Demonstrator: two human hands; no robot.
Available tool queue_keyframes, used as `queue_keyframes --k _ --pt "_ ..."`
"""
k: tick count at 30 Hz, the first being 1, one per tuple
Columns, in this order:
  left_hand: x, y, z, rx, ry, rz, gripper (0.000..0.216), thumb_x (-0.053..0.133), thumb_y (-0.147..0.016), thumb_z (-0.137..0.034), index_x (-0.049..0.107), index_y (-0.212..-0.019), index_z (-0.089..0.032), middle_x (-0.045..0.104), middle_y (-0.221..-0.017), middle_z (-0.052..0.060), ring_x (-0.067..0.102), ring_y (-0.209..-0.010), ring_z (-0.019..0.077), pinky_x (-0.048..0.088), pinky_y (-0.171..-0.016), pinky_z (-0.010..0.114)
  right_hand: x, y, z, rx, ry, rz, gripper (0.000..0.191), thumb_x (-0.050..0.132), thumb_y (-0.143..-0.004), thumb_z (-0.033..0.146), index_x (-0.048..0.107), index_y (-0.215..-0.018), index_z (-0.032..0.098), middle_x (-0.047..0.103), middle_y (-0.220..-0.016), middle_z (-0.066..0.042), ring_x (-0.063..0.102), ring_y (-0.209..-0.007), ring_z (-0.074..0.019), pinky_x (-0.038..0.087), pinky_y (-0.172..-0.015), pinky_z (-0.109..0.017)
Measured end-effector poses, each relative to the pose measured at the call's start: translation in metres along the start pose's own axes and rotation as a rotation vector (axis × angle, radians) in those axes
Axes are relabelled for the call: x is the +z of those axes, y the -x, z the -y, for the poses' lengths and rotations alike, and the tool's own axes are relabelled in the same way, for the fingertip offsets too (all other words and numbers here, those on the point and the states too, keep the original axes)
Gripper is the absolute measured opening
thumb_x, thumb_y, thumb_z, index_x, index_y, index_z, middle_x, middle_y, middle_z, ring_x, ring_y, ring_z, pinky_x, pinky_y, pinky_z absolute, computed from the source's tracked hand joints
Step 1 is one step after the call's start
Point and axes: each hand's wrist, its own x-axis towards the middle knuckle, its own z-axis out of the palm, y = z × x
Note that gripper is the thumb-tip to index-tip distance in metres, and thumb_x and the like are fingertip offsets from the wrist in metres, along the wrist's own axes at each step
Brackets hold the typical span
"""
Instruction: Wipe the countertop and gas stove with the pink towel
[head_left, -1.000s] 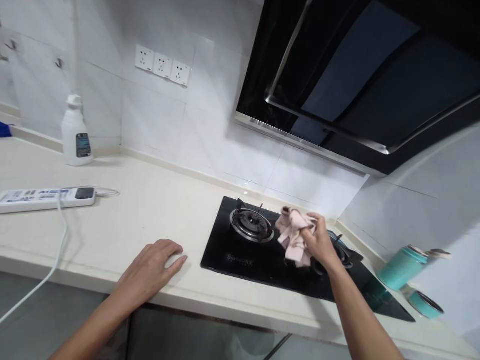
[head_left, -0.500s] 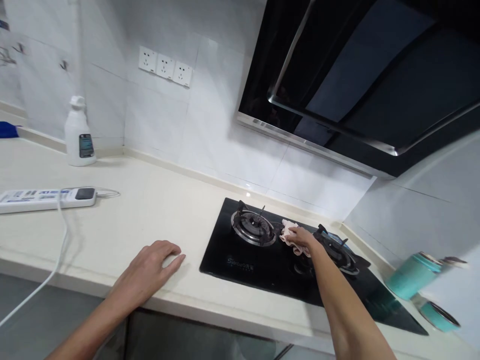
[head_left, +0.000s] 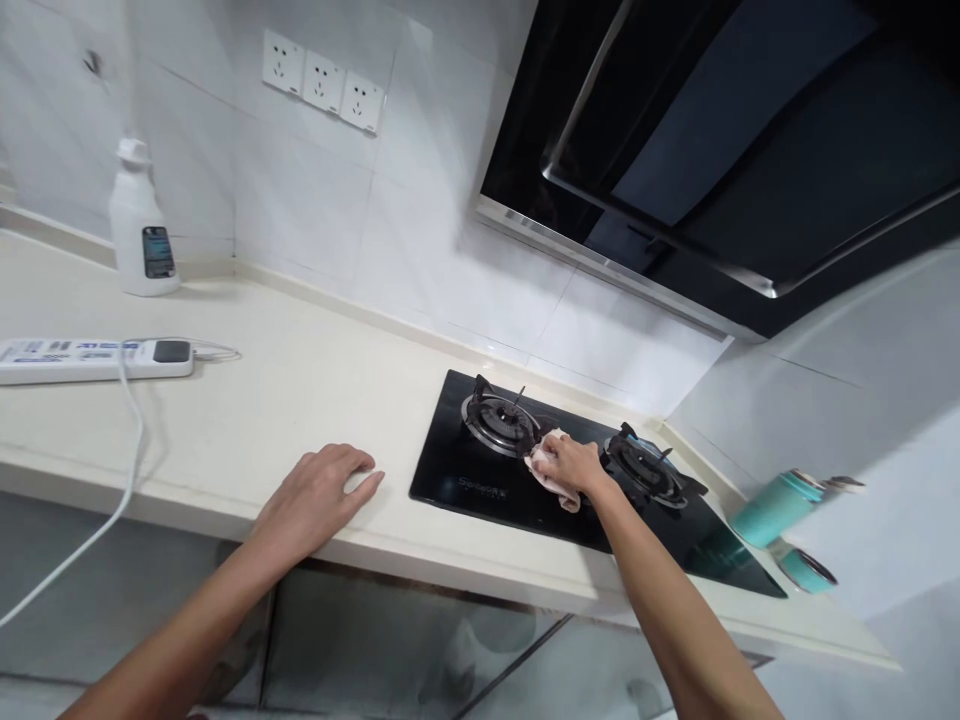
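My right hand [head_left: 571, 464] is closed on a pale pink cloth [head_left: 553, 482], pressed against the black glass gas stove [head_left: 517, 505] between its two burners. Part of the cloth hangs out below my fingers. The left burner [head_left: 501, 420] lies just beside the cloth, and the right burner [head_left: 646, 468] sits past my wrist. On the cream countertop [head_left: 330, 380], left of the stove, rests my left hand [head_left: 319, 497], holding nothing, with thumb and fingers apart.
A white spray bottle [head_left: 142, 225] stands at the back left. In front of it lies a white power strip [head_left: 97, 362] with a cable [head_left: 131, 450] running over the counter edge. A black range hood [head_left: 675, 130] overhangs the stove. Teal containers [head_left: 780, 508] stand at the right.
My right hand has moved the cloth left and toward the front, closer to the left burner. The left hand stays on the counter. The whole view has shifted a little.
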Motion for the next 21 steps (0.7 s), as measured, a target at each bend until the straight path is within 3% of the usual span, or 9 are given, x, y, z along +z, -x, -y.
queue_keyframes --k 7,12,17,21 --pt "0.001 0.001 0.0 0.002 -0.026 0.01 0.038 0.044 -0.101 -0.049 0.07 -0.105 -0.021 0.076 -0.113 0.009 0.067 -0.11 0.0293 0.046 -0.096 0.042 0.006 0.04 0.039 -0.075 -0.105 -0.06 0.045 0.05 -0.1 0.063 0.063 -0.126 0.03 0.064 -0.126 -0.008 0.058 -0.124 -0.028 0.036 -0.105 -0.046" --pt "-0.001 -0.001 -0.001 0.016 -0.018 0.024 0.041 0.043 -0.099 -0.051 0.071 -0.105 -0.021 0.077 -0.113 0.009 0.068 -0.111 0.03 0.047 -0.096 0.041 0.022 0.073 0.05 -0.027 -0.177 -0.175 0.048 0.054 -0.097 0.067 0.064 -0.124 0.029 0.061 -0.123 -0.011 0.059 -0.116 -0.0275 0.038 -0.097 -0.042" --pt "-0.002 -0.005 0.001 -0.005 -0.01 0.06 0.045 0.042 -0.096 -0.054 0.072 -0.104 -0.022 0.077 -0.114 0.01 0.068 -0.112 0.0318 0.047 -0.097 0.042 0.042 0.112 0.052 -0.118 -0.236 -0.345 0.028 0.065 -0.091 0.047 0.063 -0.109 0.025 0.062 -0.113 -0.008 0.059 -0.109 -0.0267 0.037 -0.092 -0.039" --pt "-0.002 -0.009 0.002 -0.001 -0.032 0.085 0.048 0.041 -0.094 -0.057 0.072 -0.104 -0.021 0.076 -0.116 0.011 0.066 -0.115 0.0333 0.047 -0.098 0.043 0.037 0.147 0.033 -0.19 -0.34 -0.214 0.028 0.067 -0.079 0.033 0.057 -0.104 0.024 0.065 -0.103 -0.003 0.059 -0.095 -0.022 0.036 -0.084 -0.033"
